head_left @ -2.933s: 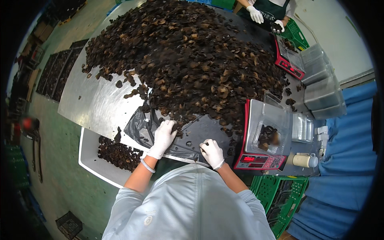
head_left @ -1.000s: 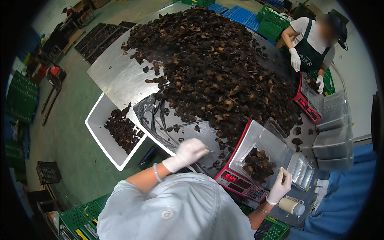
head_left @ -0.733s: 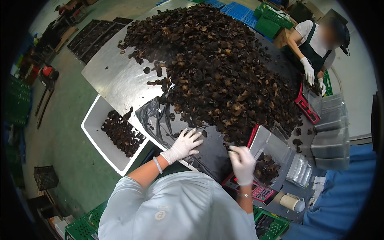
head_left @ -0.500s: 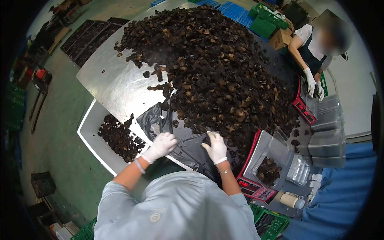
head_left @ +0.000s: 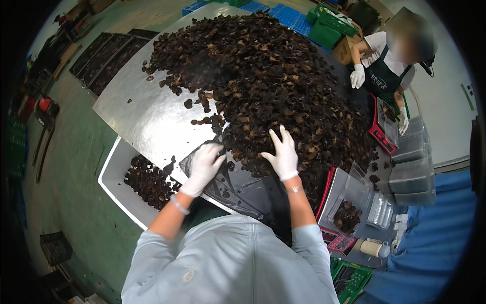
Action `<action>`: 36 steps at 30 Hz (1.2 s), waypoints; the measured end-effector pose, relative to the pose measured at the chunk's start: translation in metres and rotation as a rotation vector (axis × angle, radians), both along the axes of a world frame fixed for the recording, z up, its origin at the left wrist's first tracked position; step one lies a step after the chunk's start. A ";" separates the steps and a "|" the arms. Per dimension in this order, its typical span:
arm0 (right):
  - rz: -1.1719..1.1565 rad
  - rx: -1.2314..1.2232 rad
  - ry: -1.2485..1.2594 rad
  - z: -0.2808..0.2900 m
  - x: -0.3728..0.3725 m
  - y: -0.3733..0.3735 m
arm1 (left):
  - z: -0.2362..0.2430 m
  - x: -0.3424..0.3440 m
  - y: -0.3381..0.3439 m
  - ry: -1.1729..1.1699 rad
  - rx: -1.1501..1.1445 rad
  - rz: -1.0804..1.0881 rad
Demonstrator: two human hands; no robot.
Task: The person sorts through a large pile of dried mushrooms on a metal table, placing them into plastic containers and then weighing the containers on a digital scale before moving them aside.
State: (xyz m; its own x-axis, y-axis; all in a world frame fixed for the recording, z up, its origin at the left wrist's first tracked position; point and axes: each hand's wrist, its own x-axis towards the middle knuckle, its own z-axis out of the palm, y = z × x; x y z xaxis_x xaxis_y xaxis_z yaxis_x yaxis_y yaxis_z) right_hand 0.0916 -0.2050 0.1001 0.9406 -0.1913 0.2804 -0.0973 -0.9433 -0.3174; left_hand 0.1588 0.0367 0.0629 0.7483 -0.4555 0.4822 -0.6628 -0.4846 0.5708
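A large heap of dark brown wood ear mushrooms (head_left: 283, 76) covers much of the metal table (head_left: 131, 106). My right hand (head_left: 284, 158), in a white glove, is open at the heap's near edge with its fingers spread over the mushrooms. My left hand (head_left: 203, 167), also gloved, is above a black plastic sheet (head_left: 228, 187), its thumb apart from its slightly bent fingers; I see nothing held in it. A few small mushroom pieces lie on the sheet. To my left, a white-rimmed bin (head_left: 119, 172) contains more dark mushroom pieces.
At right, a red scale (head_left: 328, 195) bears a clear plastic box of mushrooms (head_left: 347, 217). Stacked clear boxes (head_left: 412, 172) and a cream cup (head_left: 371, 248) are nearby. Across the table, a co-worker in a dark apron (head_left: 382, 76) is beside another red scale (head_left: 378, 133).
My right hand has moved forward from the sheet to the heap and spread its fingers. My left hand has moved slightly forward, its fingers looser. The co-worker's hands have moved apart.
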 end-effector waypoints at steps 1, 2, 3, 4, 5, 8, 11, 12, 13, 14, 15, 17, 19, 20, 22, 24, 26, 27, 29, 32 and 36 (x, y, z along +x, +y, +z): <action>-0.009 -0.028 0.075 -0.003 0.008 0.005 | -0.008 0.008 -0.022 0.020 -0.004 0.032; -0.017 -0.054 0.151 -0.011 0.013 0.009 | -0.018 0.015 -0.041 0.041 -0.005 0.065; -0.017 -0.075 0.257 -0.022 0.010 0.013 | -0.024 0.020 -0.056 0.043 0.057 0.081; 0.014 -0.042 0.188 -0.037 0.002 0.015 | -0.030 0.024 -0.067 0.043 0.119 0.097; 0.029 0.008 0.132 -0.044 -0.009 0.017 | -0.035 0.024 -0.073 0.034 0.156 0.096; 0.067 0.012 -0.001 -0.057 -0.048 0.020 | -0.040 0.007 -0.070 -0.053 0.165 -0.080; 0.025 0.065 0.060 -0.057 -0.089 0.021 | -0.043 -0.032 -0.059 -0.067 0.239 -0.313; 0.004 0.071 0.047 -0.058 -0.100 0.022 | -0.046 -0.043 -0.055 -0.070 0.253 -0.405; 0.005 0.071 0.019 -0.059 -0.110 0.022 | -0.048 -0.052 -0.051 -0.036 0.239 -0.474; -0.011 0.100 0.054 -0.061 -0.119 0.023 | -0.050 -0.058 -0.048 -0.001 0.226 -0.541; -0.027 0.129 0.088 -0.062 -0.128 0.025 | -0.051 -0.060 -0.043 0.030 0.131 -0.610; -0.090 0.215 0.165 -0.061 -0.147 0.026 | -0.042 -0.055 -0.035 0.054 0.123 -0.614; -0.166 0.382 0.034 -0.064 -0.157 0.022 | -0.036 -0.044 -0.028 0.044 0.082 -0.469; -0.202 0.466 -0.032 -0.067 -0.161 0.019 | -0.039 -0.035 -0.026 0.057 0.164 -0.323; -0.296 0.863 0.014 -0.070 -0.164 0.010 | -0.040 -0.016 -0.033 0.015 0.153 -0.154; -0.459 1.770 -0.059 -0.050 -0.156 0.013 | -0.035 -0.007 -0.038 0.043 0.313 -0.147; -0.299 2.000 -0.131 -0.059 -0.155 0.007 | -0.041 -0.004 -0.048 0.038 0.346 -0.151; -0.266 2.120 -0.172 -0.062 -0.156 0.005 | -0.043 -0.002 -0.051 0.044 0.359 -0.147; -0.128 2.272 -0.256 -0.060 -0.153 0.008 | -0.049 0.004 -0.055 0.018 0.330 -0.123; -0.048 2.413 -0.347 -0.066 -0.150 0.010 | -0.048 0.001 -0.053 0.146 0.081 -0.092; -0.080 2.394 -0.380 -0.069 -0.147 0.011 | -0.041 0.005 -0.023 0.455 -0.103 -0.066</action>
